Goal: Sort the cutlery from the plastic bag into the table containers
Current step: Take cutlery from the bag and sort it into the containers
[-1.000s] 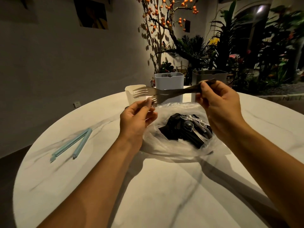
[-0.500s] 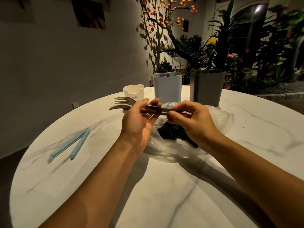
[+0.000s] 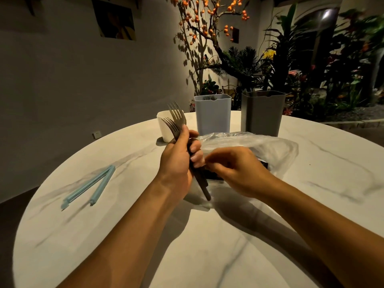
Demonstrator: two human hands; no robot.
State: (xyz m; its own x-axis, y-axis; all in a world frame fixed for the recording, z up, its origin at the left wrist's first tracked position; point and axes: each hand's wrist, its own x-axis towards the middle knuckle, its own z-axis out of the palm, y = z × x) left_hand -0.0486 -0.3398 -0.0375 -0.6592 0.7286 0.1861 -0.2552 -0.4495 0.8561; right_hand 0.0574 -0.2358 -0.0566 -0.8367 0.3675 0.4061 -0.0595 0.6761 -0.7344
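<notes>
Two forks are gripped upright, tines up, in the left hand, apparently gathered for one of the containers beyond, while the right hand, fingers curled, is held at the plastic bag, whether anything is pinched being impossible to tell

The forks are dull brushed metal. The bag is thin, crinkled, glossy clear plastic. The bench is smooth pale marble with grey veins. At 12 o'clock, the containers look like matt plastic.
</notes>
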